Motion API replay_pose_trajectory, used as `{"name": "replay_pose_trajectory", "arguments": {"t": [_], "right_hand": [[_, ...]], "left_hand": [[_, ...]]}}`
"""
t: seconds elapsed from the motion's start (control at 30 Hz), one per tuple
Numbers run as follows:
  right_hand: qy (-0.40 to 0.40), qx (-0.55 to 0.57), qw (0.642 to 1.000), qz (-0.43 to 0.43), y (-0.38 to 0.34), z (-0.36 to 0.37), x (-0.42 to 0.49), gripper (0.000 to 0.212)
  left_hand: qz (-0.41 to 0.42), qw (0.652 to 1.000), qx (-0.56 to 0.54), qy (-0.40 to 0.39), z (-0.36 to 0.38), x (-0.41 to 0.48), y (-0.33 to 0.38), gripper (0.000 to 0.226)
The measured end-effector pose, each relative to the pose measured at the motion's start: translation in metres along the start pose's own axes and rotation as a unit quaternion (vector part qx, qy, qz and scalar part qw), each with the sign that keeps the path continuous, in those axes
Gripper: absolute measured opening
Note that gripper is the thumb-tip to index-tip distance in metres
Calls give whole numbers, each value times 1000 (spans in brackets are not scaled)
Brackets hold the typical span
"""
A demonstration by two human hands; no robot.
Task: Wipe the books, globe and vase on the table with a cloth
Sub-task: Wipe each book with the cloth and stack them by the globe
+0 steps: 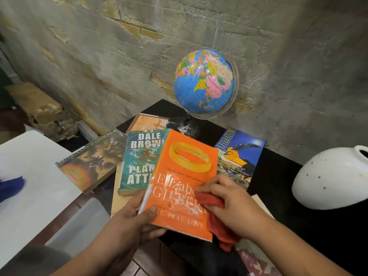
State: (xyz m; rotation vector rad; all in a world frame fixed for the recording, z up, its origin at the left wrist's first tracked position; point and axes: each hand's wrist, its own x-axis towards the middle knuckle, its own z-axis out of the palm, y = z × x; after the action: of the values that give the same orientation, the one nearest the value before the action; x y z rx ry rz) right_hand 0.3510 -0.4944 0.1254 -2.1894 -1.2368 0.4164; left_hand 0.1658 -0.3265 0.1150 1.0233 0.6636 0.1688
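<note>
Vase (330,180) cut off (right edge); cloth (217,216) half-hidden under right hand (229,204).

left hand (137,218): grip closed, thumb on top, forearm low-left | right hand (229,204): fingers curled down, palm down, forearm low-right

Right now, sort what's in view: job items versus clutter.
Job: orange paperback, red cloth, teal paperback, blue literature book, colourful globe, white speckled vase.
Lying about: white board, blue rag.
</note>
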Motion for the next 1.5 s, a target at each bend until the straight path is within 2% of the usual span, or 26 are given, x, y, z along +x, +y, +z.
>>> {"name": "replay_pose_trajectory", "arguments": {"t": [0.13, 0.27, 0.4, 0.53, 0.57, 0.67, 0.7, 0.8, 0.83, 0.93, 0.97, 1.0, 1.1, 1.13, 1.23, 1.27, 1.4, 1.43, 1.5], "right_hand": [[68, 2, 997, 32, 4, 0, -6, 42], [-6, 7, 1000, -26, -7, 13, -19, 40], [85, 27, 995, 36, -5, 8, -20, 43], [-25, -9, 997, -67, -22, 17, -33, 51], [-18, -27, 997, -65, -19, 17, -31, 48], [71, -28, 997, -15, -7, 8, -24, 41], [64, -27, 997, -27, -7, 6, -24, 42], [-42, -52, 991, -112, -15, 13, -35, 44], [-41, -60, 990, -124, -14, 15, -35, 44], [70, -43, 996, -34, 4, 7, -25, 41], [76, -55, 995, -25, 6, 4, -23, 41], [51, -61, 996, -47, 2, 3, -24, 44], [-89, -69, 982, -153, -20, 14, -31, 51], [-91, -74, 980, -162, -21, 16, -29, 50], [22, -66, 995, -77, -9, 13, -14, 43], [39, -72, 994, -69, -7, 11, -11, 41], [-55, -67, 985, -149, -19, 18, -21, 41], [-52, -67, 985, -147, -17, 17, -21, 41], [9, -57, 995, -87, -9, 12, -14, 41]], "left_hand": [[3, 1000, 6, -1, 1, 1, -2, 38], [10, 1000, 12, 7, 0, 2, -3, 37], [7, 1000, 11, 0, 1, 3, -4, 37], [7, 1000, 10, 7, 2, 4, -4, 35], [9, 1000, 13, 8, 2, 4, -5, 35], [9, 1000, 13, 6, 3, 4, -5, 34], [8, 1000, 12, 8, 4, 4, -5, 33], [10, 1000, 17, 11, 2, 5, -5, 32], [11, 1000, 20, 10, 2, 5, -5, 32], [15, 1000, 20, 7, 1, 6, -6, 33], [14, 1000, 20, 8, 1, 6, -6, 33], [15, 1000, 21, 10, 1, 6, -7, 33], [19, 999, 29, 12, 0, 7, -8, 34], [19, 999, 29, 12, 0, 7, -8, 35], [17, 1000, 21, 10, 1, 6, -8, 35], [16, 1000, 20, 11, 1, 6, -8, 35], [24, 999, 27, 18, 1, 5, -9, 35], [25, 999, 29, 17, 1, 5, -9, 35], [21, 999, 25, 13, 2, 4, -9, 36]]}}
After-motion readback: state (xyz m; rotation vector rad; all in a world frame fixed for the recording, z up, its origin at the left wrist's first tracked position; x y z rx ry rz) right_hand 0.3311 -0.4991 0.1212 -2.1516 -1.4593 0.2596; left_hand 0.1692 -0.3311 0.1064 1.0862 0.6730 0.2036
